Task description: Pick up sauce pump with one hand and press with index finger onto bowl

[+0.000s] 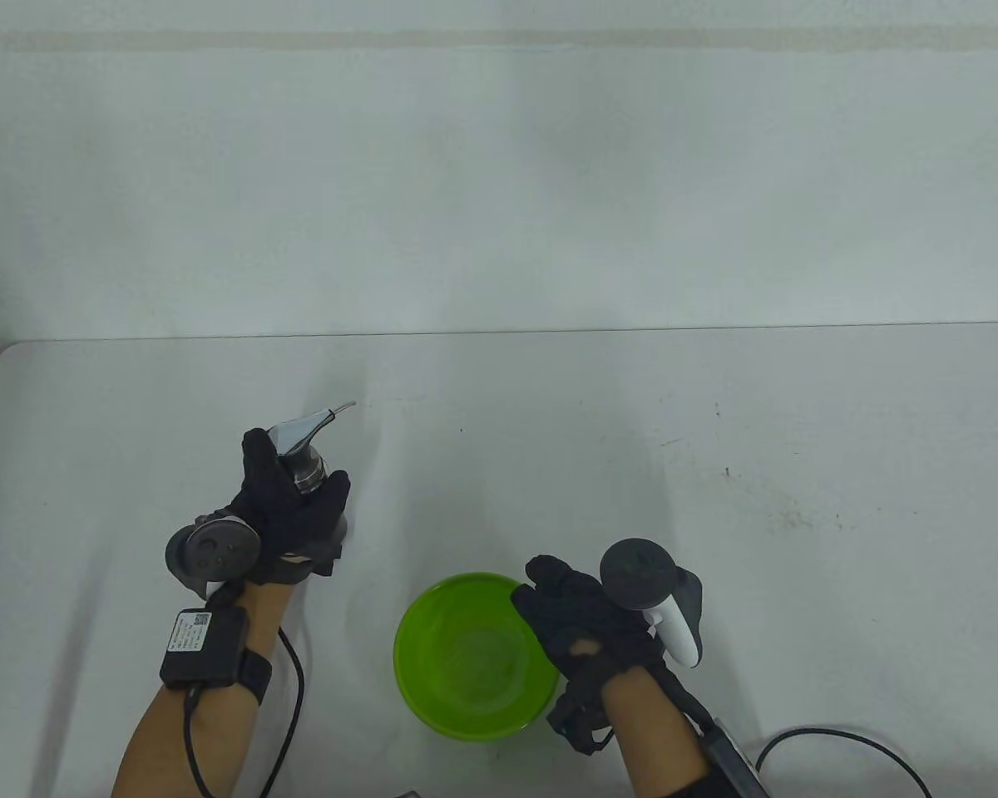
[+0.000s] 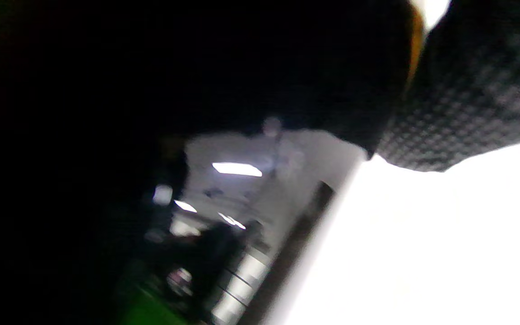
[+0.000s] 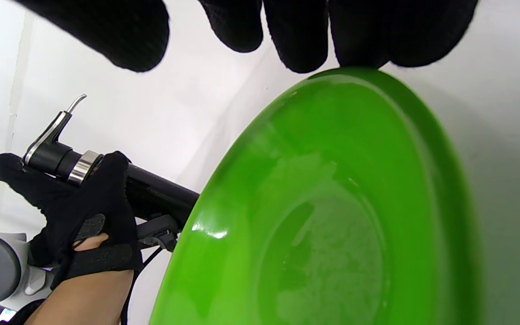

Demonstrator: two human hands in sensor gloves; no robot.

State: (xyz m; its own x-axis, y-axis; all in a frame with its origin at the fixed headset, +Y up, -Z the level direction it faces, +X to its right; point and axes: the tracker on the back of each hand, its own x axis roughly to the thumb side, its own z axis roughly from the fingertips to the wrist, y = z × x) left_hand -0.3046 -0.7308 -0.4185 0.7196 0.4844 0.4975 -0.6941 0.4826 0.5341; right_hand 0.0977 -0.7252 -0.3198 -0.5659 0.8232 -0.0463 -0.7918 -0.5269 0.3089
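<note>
My left hand (image 1: 287, 499) grips the black sauce pump bottle (image 1: 306, 465) at the left of the table, its silver spout (image 1: 333, 412) pointing up and to the right. In the right wrist view the left hand (image 3: 88, 212) wraps the bottle below its silver collar (image 3: 81, 167), with one finger up behind the pump head. The green bowl (image 1: 472, 657) stands near the front edge. My right hand (image 1: 586, 619) rests on the bowl's right rim; its fingers (image 3: 359, 31) touch the rim (image 3: 355, 74). The left wrist view is dark and blurred.
The white table (image 1: 715, 465) runs wide behind and to the right of the bowl. A white wall (image 1: 499, 183) rises behind its far edge. Cables trail from both wrists at the front edge (image 1: 840, 740).
</note>
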